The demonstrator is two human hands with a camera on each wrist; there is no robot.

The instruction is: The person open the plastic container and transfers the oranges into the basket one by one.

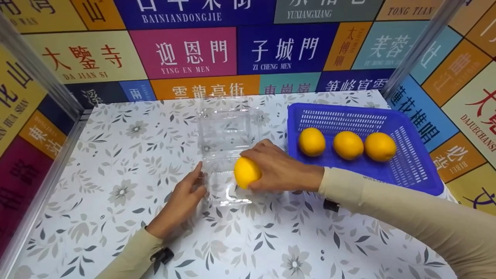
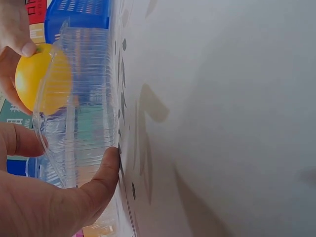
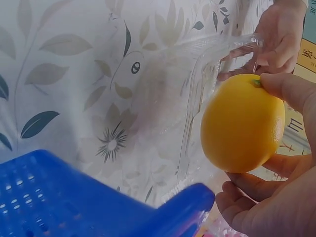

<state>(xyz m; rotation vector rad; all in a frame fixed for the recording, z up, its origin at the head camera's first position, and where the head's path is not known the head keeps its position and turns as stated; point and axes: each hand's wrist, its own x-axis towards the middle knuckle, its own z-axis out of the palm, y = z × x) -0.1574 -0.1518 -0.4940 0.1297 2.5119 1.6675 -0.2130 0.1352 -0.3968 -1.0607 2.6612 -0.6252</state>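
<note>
My right hand (image 1: 277, 166) grips a yellow lemon (image 1: 247, 172) between thumb and fingers, over the near half of a clear plastic clamshell box (image 1: 226, 130). In the right wrist view the lemon (image 3: 242, 123) shows a small green stem end by the thumb. The box lies unfolded, its other half toward the back wall. My left hand (image 1: 182, 203) rests at the box's left side with fingers extended. From the left wrist view, the thumb (image 2: 27, 140) is at the box's rim and a finger (image 2: 106, 170) lies along its ribbed side, close to the table.
A blue-purple plastic basket (image 1: 418, 155) with slotted sides stands on the right, holding three lemons (image 1: 348, 145) in a row. The table (image 1: 128, 162) wears a white leaf-print cover. Colourful panels with lettering (image 1: 186, 54) enclose the back and sides, with metal posts at the corners.
</note>
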